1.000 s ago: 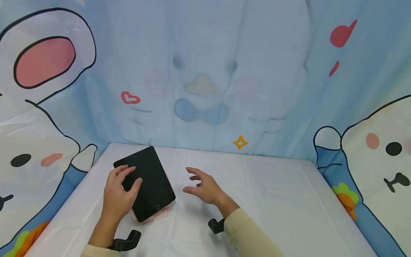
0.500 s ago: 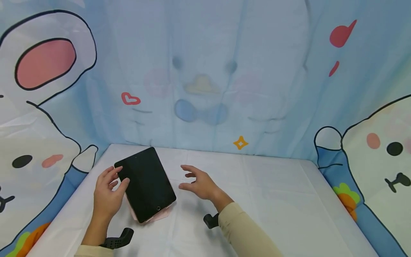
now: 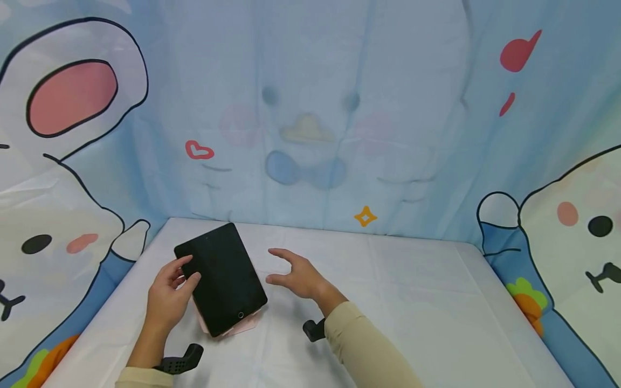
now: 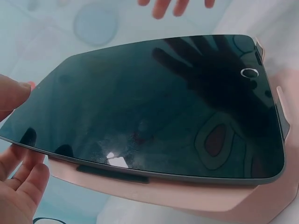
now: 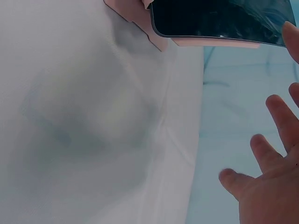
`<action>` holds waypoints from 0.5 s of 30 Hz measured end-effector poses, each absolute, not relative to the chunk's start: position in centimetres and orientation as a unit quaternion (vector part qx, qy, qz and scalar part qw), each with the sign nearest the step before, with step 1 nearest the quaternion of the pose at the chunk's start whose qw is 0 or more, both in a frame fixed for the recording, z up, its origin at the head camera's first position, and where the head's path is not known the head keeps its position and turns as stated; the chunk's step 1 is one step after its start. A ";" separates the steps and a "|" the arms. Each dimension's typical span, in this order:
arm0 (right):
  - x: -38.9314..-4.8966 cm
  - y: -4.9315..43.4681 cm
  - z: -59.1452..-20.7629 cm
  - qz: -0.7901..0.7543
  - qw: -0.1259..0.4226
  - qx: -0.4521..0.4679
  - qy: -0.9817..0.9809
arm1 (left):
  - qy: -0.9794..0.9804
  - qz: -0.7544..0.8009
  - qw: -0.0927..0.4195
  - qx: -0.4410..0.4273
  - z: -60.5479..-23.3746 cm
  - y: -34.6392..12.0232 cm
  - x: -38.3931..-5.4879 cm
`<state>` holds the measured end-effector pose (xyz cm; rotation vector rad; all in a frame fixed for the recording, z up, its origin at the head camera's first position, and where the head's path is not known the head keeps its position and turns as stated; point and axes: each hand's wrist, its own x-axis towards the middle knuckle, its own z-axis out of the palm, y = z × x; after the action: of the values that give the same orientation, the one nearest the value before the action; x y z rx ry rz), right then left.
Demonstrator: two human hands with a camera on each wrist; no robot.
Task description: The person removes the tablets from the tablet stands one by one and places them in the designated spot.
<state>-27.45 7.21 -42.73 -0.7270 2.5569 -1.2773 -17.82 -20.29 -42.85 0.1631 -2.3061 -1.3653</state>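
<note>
A black tablet with a round home button leans on a pink stand, its screen facing up. My left hand is at the tablet's left edge, fingers bent and thumb apart from them. In the left wrist view, the thumb overlaps the screen's end and the other fingers sit at the lower edge; contact is hard to tell. To the right of the tablet, my right hand hovers with spread fingers, holding nothing. Most of the stand is hidden behind the tablet.
A white cloth covers the table. Behind it hangs a pale blue curtain with cartoon animals, reaching round both sides. Black camera mounts sit on the left wrist and the right wrist.
My left hand has drawn back from over the screen to the tablet's left edge, then shifted slightly right. My right hand has moved a little left toward the tablet. The tablet stays put.
</note>
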 end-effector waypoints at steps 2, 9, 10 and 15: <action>-27.5 7.0 -42.6 -0.424 0.095 -0.246 0.867 | -0.836 -0.498 0.225 0.056 -42.9 -20.2 -17.9; -27.4 5.4 -41.9 -0.427 0.107 -0.255 0.861 | -0.842 -0.493 0.214 0.056 -43.0 -20.2 -18.1; -27.4 5.2 -41.8 -0.427 0.110 -0.258 0.860 | -0.842 -0.493 0.213 0.056 -43.0 -20.2 -18.2; -27.3 4.1 -41.7 -0.426 0.124 -0.259 0.858 | -0.843 -0.494 0.207 0.058 -42.9 -20.1 -18.3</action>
<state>-27.27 4.09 -41.71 -0.7551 2.5014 -1.2410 -18.34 -20.12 -42.89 0.1603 -2.3472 -1.3755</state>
